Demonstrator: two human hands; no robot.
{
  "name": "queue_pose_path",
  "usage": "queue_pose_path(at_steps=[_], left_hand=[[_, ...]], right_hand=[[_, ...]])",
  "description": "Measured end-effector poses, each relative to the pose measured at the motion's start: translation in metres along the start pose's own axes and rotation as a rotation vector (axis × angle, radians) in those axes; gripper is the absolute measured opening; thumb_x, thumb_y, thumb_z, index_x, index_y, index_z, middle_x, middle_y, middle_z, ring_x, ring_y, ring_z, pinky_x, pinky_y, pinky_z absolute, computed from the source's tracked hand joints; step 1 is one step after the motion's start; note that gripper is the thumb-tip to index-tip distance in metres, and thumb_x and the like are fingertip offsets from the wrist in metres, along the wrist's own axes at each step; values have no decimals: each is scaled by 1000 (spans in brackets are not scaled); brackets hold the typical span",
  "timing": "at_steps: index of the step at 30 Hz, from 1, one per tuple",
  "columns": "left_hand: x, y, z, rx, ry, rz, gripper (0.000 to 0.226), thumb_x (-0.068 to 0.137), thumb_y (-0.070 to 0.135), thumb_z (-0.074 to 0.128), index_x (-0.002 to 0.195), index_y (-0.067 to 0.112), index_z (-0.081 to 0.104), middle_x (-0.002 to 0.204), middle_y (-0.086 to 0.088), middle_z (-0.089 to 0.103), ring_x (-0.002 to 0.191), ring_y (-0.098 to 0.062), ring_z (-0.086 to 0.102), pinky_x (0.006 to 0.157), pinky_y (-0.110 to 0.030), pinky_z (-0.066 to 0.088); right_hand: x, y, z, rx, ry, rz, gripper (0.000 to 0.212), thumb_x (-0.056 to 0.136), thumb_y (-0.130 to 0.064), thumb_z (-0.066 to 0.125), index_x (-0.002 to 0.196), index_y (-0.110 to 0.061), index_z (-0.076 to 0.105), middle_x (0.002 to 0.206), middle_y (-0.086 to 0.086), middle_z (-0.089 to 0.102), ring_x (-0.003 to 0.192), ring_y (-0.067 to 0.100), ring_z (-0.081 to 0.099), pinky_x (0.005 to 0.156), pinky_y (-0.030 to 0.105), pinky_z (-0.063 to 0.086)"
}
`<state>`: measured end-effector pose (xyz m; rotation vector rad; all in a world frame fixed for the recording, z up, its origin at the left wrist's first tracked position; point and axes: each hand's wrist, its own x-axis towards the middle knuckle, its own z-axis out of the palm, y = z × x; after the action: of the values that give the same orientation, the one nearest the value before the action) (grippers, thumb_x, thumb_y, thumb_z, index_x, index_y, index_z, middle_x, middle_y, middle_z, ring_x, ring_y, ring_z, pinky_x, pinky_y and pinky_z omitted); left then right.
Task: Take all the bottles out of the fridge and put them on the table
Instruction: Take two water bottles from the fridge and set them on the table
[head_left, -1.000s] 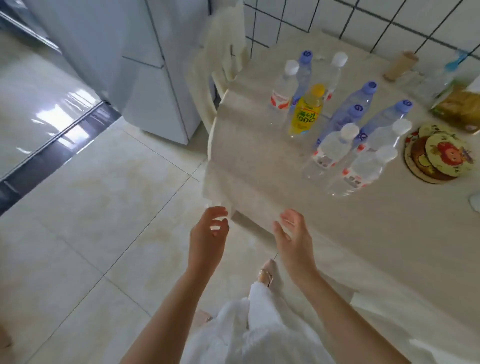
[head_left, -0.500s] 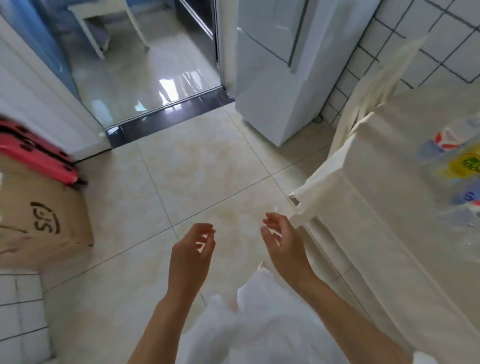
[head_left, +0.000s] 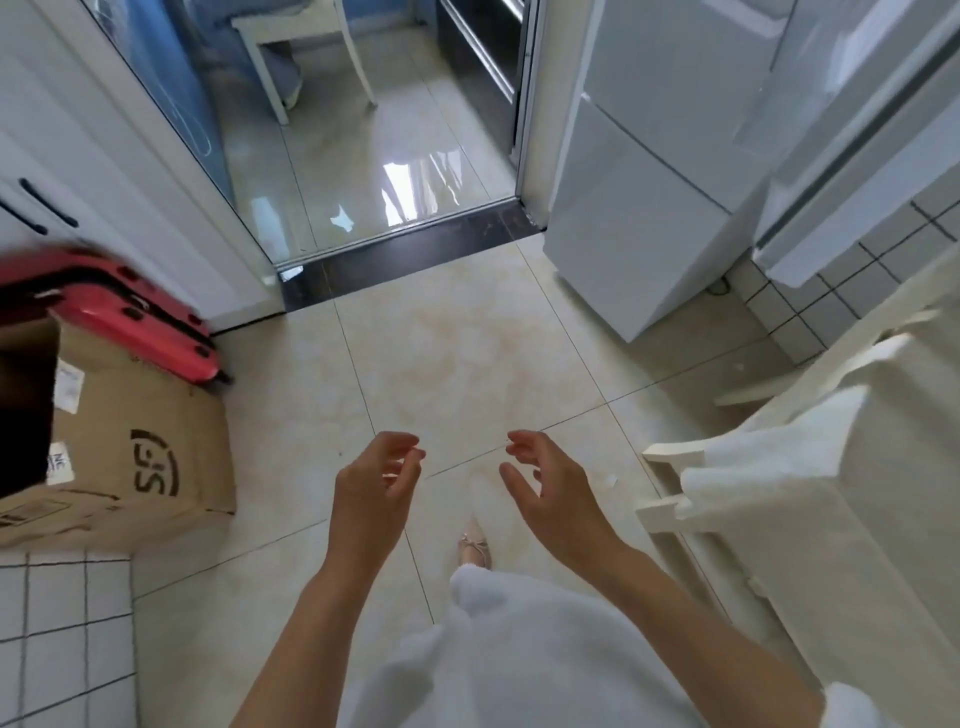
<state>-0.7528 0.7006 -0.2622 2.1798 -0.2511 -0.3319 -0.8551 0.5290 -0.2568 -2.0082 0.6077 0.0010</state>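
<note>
Both the left hand (head_left: 371, 499) and right hand (head_left: 553, 496) hang empty, fingers loosely curled, apart over bare floor (head_left: 457, 353). The table (head_left: 852, 499) edge lies right of the right hand; the fridge (head_left: 654, 208) stands ahead-right, doors closed. No bottles show.

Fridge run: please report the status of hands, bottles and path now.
Left hand and right hand open, empty. No bottles in view; fridge ahead right, doors closed. Floor to fridge clear; box off left.
</note>
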Motion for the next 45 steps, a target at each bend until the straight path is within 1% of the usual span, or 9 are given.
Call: queue_pose_path(at_steps=[6, 14, 18, 26, 29, 35, 39, 43, 45], left_hand=[[98, 7, -29, 26, -67, -27, 10, 92, 13, 61, 98, 19, 66, 87, 8, 73, 80, -12, 70, 76, -33, 58], [219, 2, -49, 97, -190, -27, 9, 92, 17, 63, 96, 25, 65, 89, 9, 73, 83, -6, 69, 79, -34, 58], [307, 9, -59, 160, -277, 81, 11, 93, 20, 62, 97, 30, 63, 89, 15, 71, 82, 1, 67, 78, -29, 58], [462, 69, -55, 213, -462, 271, 12, 92, 15, 62, 102, 22, 66, 91, 3, 73, 84, -13, 69, 80, -39, 58], [504, 101, -34, 220, -530, 337, 15, 93, 12, 61, 104, 20, 67, 93, 2, 74, 87, -16, 68, 82, -41, 57], [571, 179, 37, 148, -624, 444, 17, 93, 12, 61, 101, 26, 66, 89, 15, 70, 87, -10, 69, 85, -38, 58], [603, 230, 90, 42, -629, 481, 18, 91, 13, 60, 95, 30, 65, 88, 11, 74, 84, -15, 71, 83, -41, 57], [632, 294, 149, 12, -615, 585, 17, 90, 13, 63, 94, 29, 66, 76, 27, 69, 78, 0, 68, 73, -17, 52], [643, 322, 176, -9, -598, 611, 17, 89, 12, 63, 95, 27, 67, 75, 29, 68, 77, 2, 67, 71, -13, 51]], right_hand=[[89, -37, 1, -96, -24, -33, 39, 94, -29, 56, 130, -19, 48, 116, -6, 59, 107, 6, 55, 89, 18, 40], [197, -66, 12, -120, 25, 31, 40, 94, -34, 54, 131, -23, 45, 119, -7, 58, 110, 4, 53, 86, 17, 39], [261, -90, 20, -84, 113, 75, 40, 95, -33, 54, 132, -22, 45, 120, -6, 58, 113, 8, 53, 89, 18, 39], [355, -132, 2, 25, 327, 194, 39, 95, -34, 53, 131, -25, 43, 119, -8, 56, 114, 8, 51, 94, 22, 42], [380, -138, -19, 54, 442, 227, 38, 94, -34, 54, 130, -27, 44, 119, -9, 57, 113, 7, 52, 96, 24, 44], [430, -132, -93, 94, 641, 267, 37, 93, -30, 57, 128, -23, 48, 115, -10, 59, 110, 6, 54, 97, 26, 45], [464, -119, -152, 76, 704, 253, 38, 93, -32, 56, 129, -24, 47, 117, -9, 58, 110, 5, 54, 94, 22, 43], [500, -106, -223, 75, 762, 254, 40, 95, -32, 54, 132, -23, 43, 124, -6, 54, 115, 10, 51, 98, 28, 43], [517, -101, -256, 75, 789, 252, 40, 95, -31, 54, 132, -22, 42, 125, -6, 54, 116, 10, 51, 99, 30, 44]])
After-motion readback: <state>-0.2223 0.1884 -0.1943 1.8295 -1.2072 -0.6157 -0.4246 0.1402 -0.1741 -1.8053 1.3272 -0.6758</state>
